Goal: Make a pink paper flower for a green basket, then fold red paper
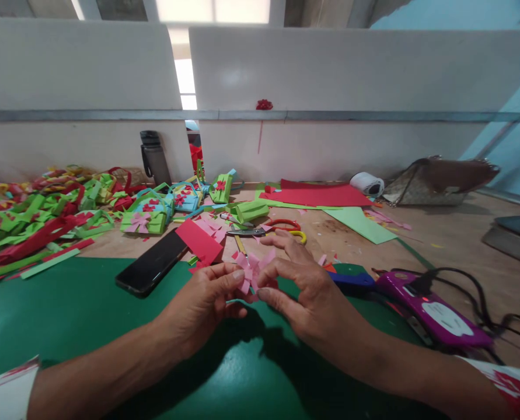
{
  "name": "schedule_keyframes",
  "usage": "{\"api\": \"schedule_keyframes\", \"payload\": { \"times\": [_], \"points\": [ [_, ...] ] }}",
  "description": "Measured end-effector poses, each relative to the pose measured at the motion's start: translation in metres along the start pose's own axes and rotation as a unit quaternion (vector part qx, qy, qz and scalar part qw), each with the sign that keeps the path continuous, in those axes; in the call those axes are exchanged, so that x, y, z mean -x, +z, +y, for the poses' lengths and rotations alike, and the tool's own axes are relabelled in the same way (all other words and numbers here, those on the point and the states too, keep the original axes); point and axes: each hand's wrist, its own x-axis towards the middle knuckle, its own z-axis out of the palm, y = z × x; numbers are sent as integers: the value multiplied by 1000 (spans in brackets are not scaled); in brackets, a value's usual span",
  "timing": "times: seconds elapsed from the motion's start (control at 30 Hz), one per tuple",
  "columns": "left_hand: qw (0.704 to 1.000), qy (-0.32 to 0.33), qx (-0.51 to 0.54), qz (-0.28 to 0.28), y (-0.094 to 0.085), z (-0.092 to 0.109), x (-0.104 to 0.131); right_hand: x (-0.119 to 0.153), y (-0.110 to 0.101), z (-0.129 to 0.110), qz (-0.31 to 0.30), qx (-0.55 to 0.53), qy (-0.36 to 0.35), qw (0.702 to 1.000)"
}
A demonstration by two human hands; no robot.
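Note:
A pink paper flower (251, 270) with several petals is held up between my two hands, over the green mat (84, 318). My left hand (211, 291) pinches its left side with thumb and forefinger. On the other side, my right hand (301, 280) has its thumb and forefinger closed on a petal, with the other fingers raised. Just beyond the flower lie scissors (281, 227) with red and yellow handles and a thin yellow tool (241, 245). Red paper (202, 240) and pink paper scraps (215, 227) lie beyond my left hand.
A black phone (152, 262) lies left of my hands. Small green paper bags (143, 221) and a heap of paper strips (36, 227) fill the left. At right are a purple power strip (435, 312) with cables, a blue tool (351, 281) and a handbag (443, 181). A bottle (154, 157) stands behind.

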Motion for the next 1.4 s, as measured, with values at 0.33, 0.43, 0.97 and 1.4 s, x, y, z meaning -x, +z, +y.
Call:
{"api": "schedule_keyframes", "payload": {
  "times": [0.33,0.43,0.97,1.4],
  "points": [
    [1000,-6,7,6,2,1,3,4,-1,-1,-23,17,-22,999],
    [1000,-5,2,4,2,0,2,4,-1,0,-30,14,-23,999],
    [1000,-4,1,1,7,-3,3,1,2,-9,29,44,47,998],
    [1000,-11,8,17,10,-4,4,3,5,-8,28,55,36,997]
  ]
}}
